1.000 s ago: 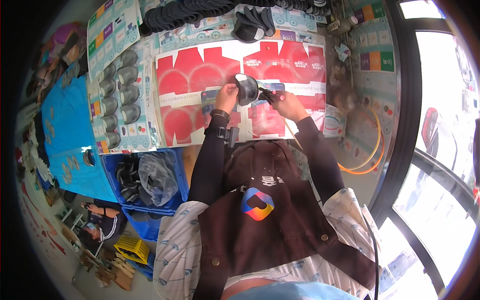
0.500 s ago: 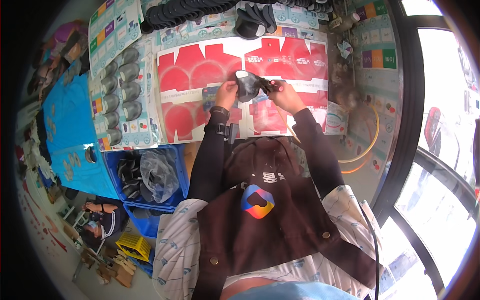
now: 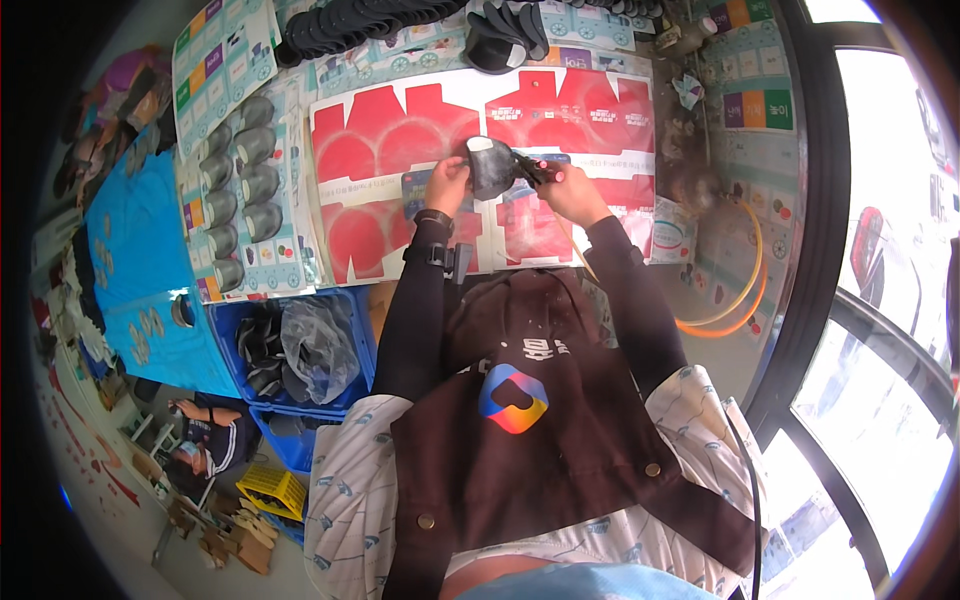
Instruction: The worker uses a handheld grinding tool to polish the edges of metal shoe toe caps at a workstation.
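So the left hand [image 3: 447,187] has the dark cup-shaped piece [image 3: 490,172] pinched by its left edge, fingers pretty much closed on it. The piece sits just above the middle of the view, over the red-and-white printed sheet [image 3: 350,243], white patch toward the far side. Can't really tell if it's touching the sheet.

Right hand [image 3: 578,197] is wrapped round a black hand tool [image 3: 543,170] with pinkish-red bits, its front end pointing left at the piece. Whether the two touch, no idea, too small to see.

Off to the left there's a batch of grey cups [image 3: 260,187] in rows, and a long row of black curved pieces [image 3: 370,30] on the far side. Yellow-orange hose [image 3: 752,265] loops on the right. Near left is a blue crate [image 3: 368,345] with a clear plastic bag [image 3: 320,345] in it.
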`<state>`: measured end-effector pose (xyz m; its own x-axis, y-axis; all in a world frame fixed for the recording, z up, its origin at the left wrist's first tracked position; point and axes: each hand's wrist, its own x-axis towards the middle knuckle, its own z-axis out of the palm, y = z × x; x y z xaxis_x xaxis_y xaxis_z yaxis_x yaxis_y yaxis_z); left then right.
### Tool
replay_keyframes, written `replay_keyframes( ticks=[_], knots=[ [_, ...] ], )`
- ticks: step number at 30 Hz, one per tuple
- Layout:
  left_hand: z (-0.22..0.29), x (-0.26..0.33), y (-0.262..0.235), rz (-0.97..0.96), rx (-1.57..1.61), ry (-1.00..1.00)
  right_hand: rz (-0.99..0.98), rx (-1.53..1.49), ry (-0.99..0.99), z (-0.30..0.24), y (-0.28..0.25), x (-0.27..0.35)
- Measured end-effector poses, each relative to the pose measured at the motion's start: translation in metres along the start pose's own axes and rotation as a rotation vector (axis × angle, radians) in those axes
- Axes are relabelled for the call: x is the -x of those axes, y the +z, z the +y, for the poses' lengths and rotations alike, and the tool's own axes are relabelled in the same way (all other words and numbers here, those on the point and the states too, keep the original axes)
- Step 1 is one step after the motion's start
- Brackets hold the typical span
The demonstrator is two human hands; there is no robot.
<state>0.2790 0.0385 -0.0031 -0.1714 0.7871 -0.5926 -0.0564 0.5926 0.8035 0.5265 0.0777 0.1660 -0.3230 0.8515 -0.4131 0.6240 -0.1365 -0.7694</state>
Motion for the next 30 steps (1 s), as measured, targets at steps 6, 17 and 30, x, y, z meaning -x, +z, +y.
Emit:
replay_keyframes(
  ticks=[6, 17, 30],
  knots=[
    [0.012, 0.008, 0.002, -0.013, -0.007, -0.021, -0.207, 0.089, 0.135, 0.011, 0.012, 0.006],
    [0.030, 0.019, 0.015, -0.027, 0.012, -0.005, 0.110, 0.135, 0.103, 0.014, 0.002, 0.003],
    [0.037, 0.020, 0.024, 0.124, -0.379, 0.159, -0.220, -0.094, 0.331, 0.012, 0.013, 0.016]
  ],
)
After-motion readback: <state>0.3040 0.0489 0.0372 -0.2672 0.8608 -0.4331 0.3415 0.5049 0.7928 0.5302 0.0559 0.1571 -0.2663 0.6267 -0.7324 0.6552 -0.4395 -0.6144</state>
